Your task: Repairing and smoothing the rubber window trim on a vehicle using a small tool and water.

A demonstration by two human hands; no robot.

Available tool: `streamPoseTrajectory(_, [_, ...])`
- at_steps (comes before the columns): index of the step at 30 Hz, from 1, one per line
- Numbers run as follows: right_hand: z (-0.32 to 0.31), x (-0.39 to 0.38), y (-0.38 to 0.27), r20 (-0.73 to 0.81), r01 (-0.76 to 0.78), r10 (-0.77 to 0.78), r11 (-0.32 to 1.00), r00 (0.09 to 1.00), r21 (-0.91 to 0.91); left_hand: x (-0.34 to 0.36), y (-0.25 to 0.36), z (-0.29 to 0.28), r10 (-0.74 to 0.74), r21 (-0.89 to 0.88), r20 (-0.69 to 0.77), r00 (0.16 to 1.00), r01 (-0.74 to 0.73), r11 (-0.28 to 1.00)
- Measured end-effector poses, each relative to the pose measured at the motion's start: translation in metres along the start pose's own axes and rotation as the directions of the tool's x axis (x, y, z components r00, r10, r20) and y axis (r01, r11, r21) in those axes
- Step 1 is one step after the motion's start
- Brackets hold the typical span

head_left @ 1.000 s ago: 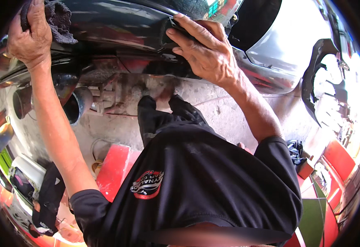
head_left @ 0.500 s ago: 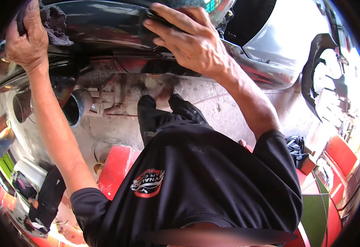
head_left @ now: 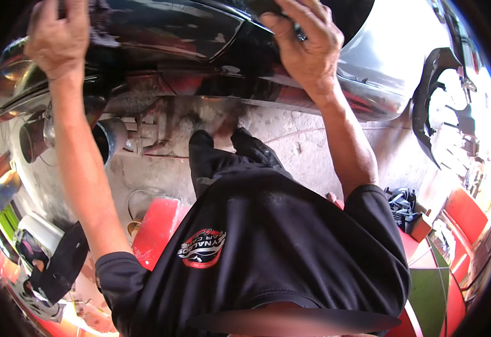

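Observation:
A glossy dark car body panel (head_left: pixel 172 28) stretches across the top of the head view. At its left, my left hand (head_left: pixel 60 48) is closed on a dark grey cloth (head_left: pixel 102 25), which hangs out beside the fingers; the fingertips run past the top edge. My right hand (head_left: pixel 310 48) is against the dark car body further right, beside the black round opening (head_left: pixel 355 19). Its thumb stands off from the fingers. A dark thing seems to lie under those fingers, but it blends with the paint and I cannot make out what it is.
Below the panel stands a wide grey pipe-like cylinder (head_left: pixel 110 139) on the concrete floor (head_left: pixel 296 132). A red seat-like object (head_left: pixel 158 224) is by my left side. At the right are a black curved car part (head_left: pixel 428 106), a red chair (head_left: pixel 465 213) and a small heap of black items (head_left: pixel 401 205).
My right hand has slid right along the car body, toward the black opening. My left hand, with the cloth, has shifted slightly right and up.

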State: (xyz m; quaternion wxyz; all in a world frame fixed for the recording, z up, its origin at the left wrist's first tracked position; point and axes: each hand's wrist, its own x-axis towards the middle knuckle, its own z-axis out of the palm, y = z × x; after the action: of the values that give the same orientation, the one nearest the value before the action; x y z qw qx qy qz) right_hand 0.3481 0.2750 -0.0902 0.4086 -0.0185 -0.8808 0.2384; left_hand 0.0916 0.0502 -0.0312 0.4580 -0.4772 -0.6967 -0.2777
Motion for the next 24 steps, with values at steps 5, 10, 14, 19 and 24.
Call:
streamPoseTrajectory(5, [-0.011, -0.005, 0.009, -0.119, -0.092, 0.096, 0.995, 0.988, 0.038, -0.053, 0.138, 0.060, -0.421, -0.748, -0.075, 0.904, 0.228, 0.623])
streamPoseTrajectory(10, [-0.018, -0.022, 0.001, -0.110, -0.148, 0.155, 0.986, 0.982, 0.073, -0.060, 0.182, 0.041, 0.158, -0.268, 0.306, 0.939, -0.075, 0.961])
streamPoseTrajectory(14, [-0.015, -0.047, -0.002, -0.025, -0.131, 0.131, 0.991, 0.991, -0.012, -0.051, 0.144, 0.015, 0.340, -0.170, 0.456, 0.822, -0.295, 0.940])
streamPoseTrajectory(19, [0.000, -0.059, -0.018, 0.158, 0.026, -0.027, 1.000, 0.987, 0.012, -0.018, 0.012, -0.017, -0.189, 0.160, 0.193, 0.963, 0.159, 0.974])
streamPoseTrajectory(24, [0.016, -0.057, -0.017, 0.183, 0.056, -0.051, 0.998, 0.982, -0.024, -0.002, -0.057, -0.018, -0.192, 0.075, -0.018, 0.981, 0.193, 0.978])
